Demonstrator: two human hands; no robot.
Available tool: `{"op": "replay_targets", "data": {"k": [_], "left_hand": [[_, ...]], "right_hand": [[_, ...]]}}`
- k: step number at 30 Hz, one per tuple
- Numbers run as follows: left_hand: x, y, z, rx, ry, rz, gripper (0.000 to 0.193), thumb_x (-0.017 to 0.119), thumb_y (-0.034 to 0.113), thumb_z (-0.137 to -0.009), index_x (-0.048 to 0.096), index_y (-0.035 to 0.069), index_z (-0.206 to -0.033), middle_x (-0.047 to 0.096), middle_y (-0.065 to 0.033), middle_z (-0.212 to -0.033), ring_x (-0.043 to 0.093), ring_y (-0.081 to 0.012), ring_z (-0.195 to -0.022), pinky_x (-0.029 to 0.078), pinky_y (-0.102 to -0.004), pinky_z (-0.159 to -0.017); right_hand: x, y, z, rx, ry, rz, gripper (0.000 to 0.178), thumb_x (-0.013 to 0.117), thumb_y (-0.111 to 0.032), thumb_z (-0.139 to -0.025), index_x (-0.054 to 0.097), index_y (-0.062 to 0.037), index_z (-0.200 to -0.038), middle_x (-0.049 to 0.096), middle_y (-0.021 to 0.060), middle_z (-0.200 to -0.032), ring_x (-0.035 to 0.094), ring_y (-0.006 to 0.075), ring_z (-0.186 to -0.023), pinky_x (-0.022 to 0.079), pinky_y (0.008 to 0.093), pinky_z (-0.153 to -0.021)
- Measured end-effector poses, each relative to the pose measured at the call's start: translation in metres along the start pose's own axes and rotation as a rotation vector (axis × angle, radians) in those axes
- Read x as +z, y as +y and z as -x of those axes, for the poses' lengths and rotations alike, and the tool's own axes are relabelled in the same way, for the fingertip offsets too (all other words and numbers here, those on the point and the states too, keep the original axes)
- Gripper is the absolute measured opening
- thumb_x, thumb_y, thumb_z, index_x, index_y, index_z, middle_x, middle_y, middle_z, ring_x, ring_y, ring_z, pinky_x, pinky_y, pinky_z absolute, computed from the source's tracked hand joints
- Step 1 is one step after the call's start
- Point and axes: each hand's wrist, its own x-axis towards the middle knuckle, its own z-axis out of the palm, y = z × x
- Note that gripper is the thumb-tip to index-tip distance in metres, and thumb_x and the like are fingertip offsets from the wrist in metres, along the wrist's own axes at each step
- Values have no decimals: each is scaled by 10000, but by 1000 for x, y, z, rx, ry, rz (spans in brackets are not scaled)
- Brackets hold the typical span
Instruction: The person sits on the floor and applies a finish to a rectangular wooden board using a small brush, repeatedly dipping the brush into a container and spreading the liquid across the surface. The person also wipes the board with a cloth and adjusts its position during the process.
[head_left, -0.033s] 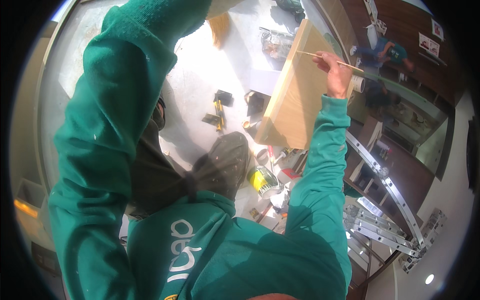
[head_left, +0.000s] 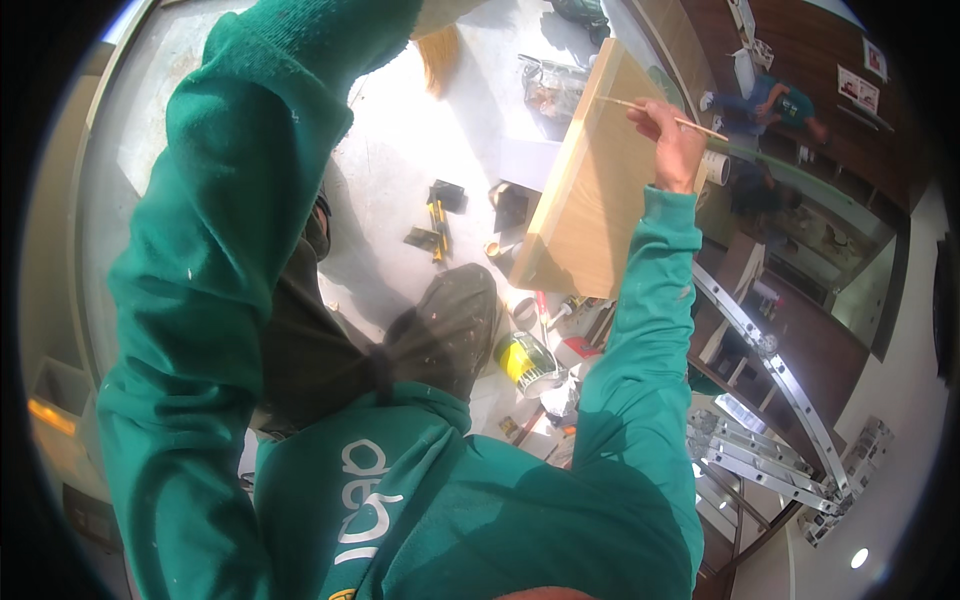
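My right hand is closed in a pinch around a thin wooden-handled paintbrush. The brush's fine tip points left, over the far left edge of a pale wooden panel; whether it touches the wood I cannot tell. My left arm stretches up past the top edge. Of my left hand only a small tan part shows beyond the green cuff, with its fingers out of sight. Straw-coloured bristles lie just below it.
A yellow-and-black tool lies on the pale floor. Near my knee stands a yellow-labelled can among loose tools. An aluminium ladder is at the right, and another person is farther off.
My right hand and the paintbrush have shifted very slightly upward across the panel. My left arm stays nearly still.
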Motion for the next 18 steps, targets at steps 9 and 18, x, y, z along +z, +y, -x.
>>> {"op": "replay_targets", "data": {"k": [9,18], "left_hand": [[1,1,-2,-12,-10,-18,88,552,61,-908,560,-4,-967,537,-92,-862,516,-191,-799,451,-339,-745],[1,-6,-8,-19,-23,-35,95,559,65,-898,565,-6,-961,541,-95,-855,520,-193,-791,453,-341,-738]], "right_hand": [[12,2,-51,-69,84,-48,231,623,-162,-927,754,15,-997,758,96,-889,729,169,-833,529,279,-760],[8,10,-34,-30,67,26,261,632,-163,-933,734,44,-1055,755,129,-946,732,193,-859,550,292,-782]]}}
